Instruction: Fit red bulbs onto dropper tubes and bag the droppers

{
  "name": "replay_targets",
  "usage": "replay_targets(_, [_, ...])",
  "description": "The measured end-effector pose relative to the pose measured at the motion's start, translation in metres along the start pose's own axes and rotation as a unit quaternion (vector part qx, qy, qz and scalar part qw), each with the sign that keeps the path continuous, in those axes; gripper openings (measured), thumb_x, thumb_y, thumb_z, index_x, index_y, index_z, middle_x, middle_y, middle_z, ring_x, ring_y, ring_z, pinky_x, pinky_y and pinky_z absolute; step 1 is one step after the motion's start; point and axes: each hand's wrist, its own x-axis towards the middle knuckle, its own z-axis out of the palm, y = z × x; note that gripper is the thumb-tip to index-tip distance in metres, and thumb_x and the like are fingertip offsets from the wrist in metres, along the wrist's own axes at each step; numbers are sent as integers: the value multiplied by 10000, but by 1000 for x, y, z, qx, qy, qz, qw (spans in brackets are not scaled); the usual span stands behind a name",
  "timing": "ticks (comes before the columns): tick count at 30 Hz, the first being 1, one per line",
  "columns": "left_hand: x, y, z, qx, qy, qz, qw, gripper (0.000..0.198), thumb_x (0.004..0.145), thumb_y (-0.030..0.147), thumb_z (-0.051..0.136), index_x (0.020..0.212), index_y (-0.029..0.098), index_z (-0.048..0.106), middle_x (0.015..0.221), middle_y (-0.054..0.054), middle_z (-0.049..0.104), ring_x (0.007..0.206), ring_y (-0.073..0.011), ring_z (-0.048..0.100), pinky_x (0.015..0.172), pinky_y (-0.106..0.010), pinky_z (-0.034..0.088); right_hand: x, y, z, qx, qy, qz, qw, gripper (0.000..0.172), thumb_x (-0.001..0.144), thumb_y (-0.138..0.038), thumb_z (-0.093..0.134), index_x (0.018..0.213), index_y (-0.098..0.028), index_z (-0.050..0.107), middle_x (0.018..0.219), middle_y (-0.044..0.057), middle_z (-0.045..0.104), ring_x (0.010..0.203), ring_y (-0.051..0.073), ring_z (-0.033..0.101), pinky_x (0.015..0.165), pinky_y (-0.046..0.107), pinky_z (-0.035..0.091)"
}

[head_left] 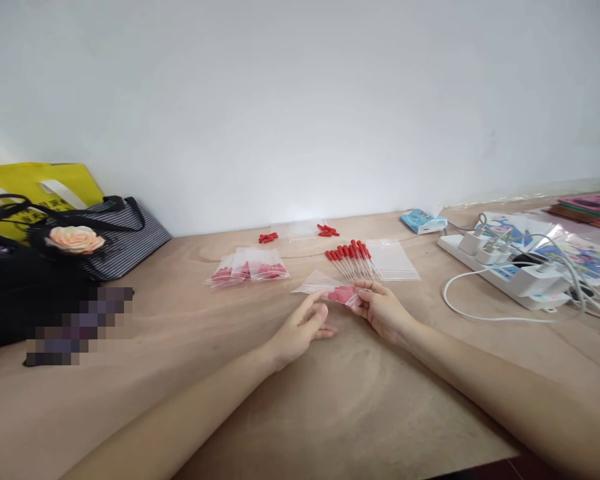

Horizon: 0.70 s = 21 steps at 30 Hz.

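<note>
My right hand (381, 311) pinches the right end of a clear zip bag (313, 285) that has red bulb-like pieces inside. Beside the bag's near edge is my left hand (300, 331), its fingers apart and holding nothing; whether a fingertip touches the plastic I cannot tell. Just beyond the bag, thin pale sticks with red bulb ends (351, 257), like droppers, lie fanned out on the table. A flat zip bag (394, 260) lies to their right. Several filled zip bags (250, 265) with red pieces overlap in a pile to the left.
Small heaps of loose red pieces (268, 238) and red-ended sticks (329, 229) lie toward the wall. On the right are a blue packet (423, 221) and a white power strip (500, 270) with plugs and looping cables. Bags, including a striped one (125, 237), stand at left.
</note>
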Motion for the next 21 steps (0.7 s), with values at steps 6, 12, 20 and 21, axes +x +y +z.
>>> replay_targets(6, [51,4,9,-39,176,-28,983,160,774,202,558,914,125,558,912,-79,592,821,-153,600,743,-276,504,-3,1,-1,-132,-148,3,980,135,753,-170,499,884,-176,466,612,-9,582,477,92,556,491,224,477])
replay_targets(12, [85,12,-40,68,252,-44,964,333,642,73,635,953,119,527,788,-32,577,606,-103,588,594,-234,510,38,-29,-36,-516,22,-294,804,131,731,-271,489,756,-194,592,733,17,620,655,145,565,612,262,420])
replay_targets(20, [93,17,-81,271,279,-67,919,360,588,138,674,921,130,538,802,-63,579,666,-184,607,653,-313,477,118,-62,-92,-654,232,-119,710,411,637,-387,580,917,-87,611,897,192,603,854,302,558,659,366,426])
replay_targets(21, [90,16,-79,298,288,-57,908,369,581,161,681,921,137,541,875,-83,567,738,-210,603,699,-335,465,124,-62,-95,-657,235,-101,709,411,623,-395,592,878,-75,621,848,198,609,807,306,569,626,365,429])
